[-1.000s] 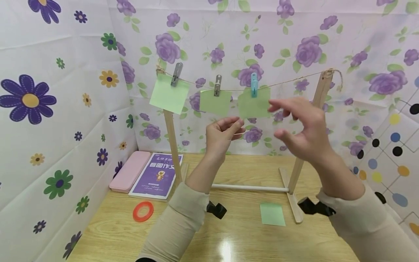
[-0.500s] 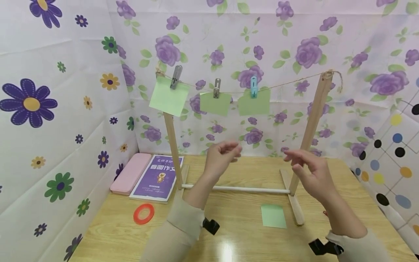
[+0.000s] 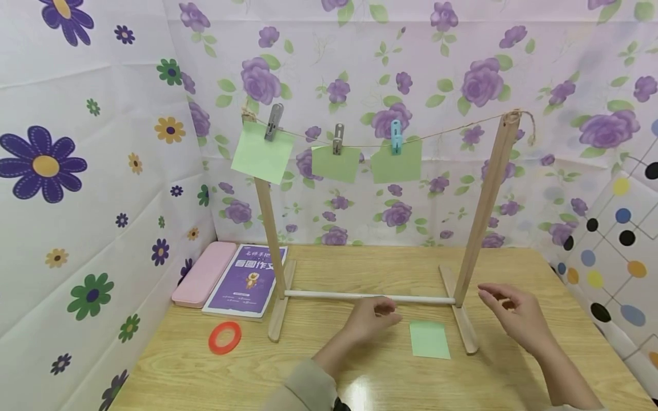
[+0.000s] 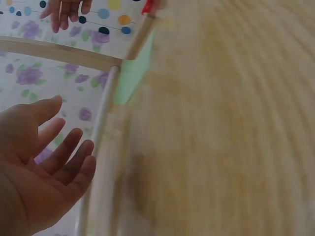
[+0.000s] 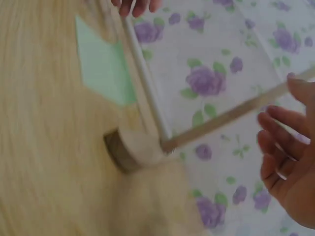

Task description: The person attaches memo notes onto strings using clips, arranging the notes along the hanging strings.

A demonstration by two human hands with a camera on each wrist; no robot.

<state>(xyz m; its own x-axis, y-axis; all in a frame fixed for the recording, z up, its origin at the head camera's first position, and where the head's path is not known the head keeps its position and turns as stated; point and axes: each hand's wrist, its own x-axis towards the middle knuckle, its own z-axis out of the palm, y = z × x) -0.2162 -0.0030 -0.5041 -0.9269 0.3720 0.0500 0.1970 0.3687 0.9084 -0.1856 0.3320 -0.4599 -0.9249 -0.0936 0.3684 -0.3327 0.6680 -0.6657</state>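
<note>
My left hand (image 3: pixel 371 319) is above the table, left of a loose green sticky note (image 3: pixel 429 341), with relaxed fingers and nothing in them. Beyond the stand's right foot, my right hand (image 3: pixel 519 317) has loosely bent fingers and is also holding nothing. A small red object (image 4: pixel 148 7) shows at the top of the left wrist view, too cropped to identify. Three green notes hang from a twine line (image 3: pixel 452 130): the left one (image 3: pixel 263 154) by a dark grey clothespin (image 3: pixel 274 121), the middle one (image 3: pixel 335 165) by a grey clothespin (image 3: pixel 337 139), the right one (image 3: pixel 398 165) by a blue clothespin (image 3: pixel 396 137).
A wooden stand has a left post (image 3: pixel 269 234), a right post (image 3: pixel 488 211) and a white crossbar (image 3: pixel 339 295) low between them. Left of it lie a purple book (image 3: pixel 247 279), a pink case (image 3: pixel 204 273) and a red tape ring (image 3: pixel 224 338). Patterned cloth surrounds the table.
Both hands have dropped from beside the hanging notes to just above the table; the right has also moved outward to the right. The hanging notes and clothespins stay on the line.
</note>
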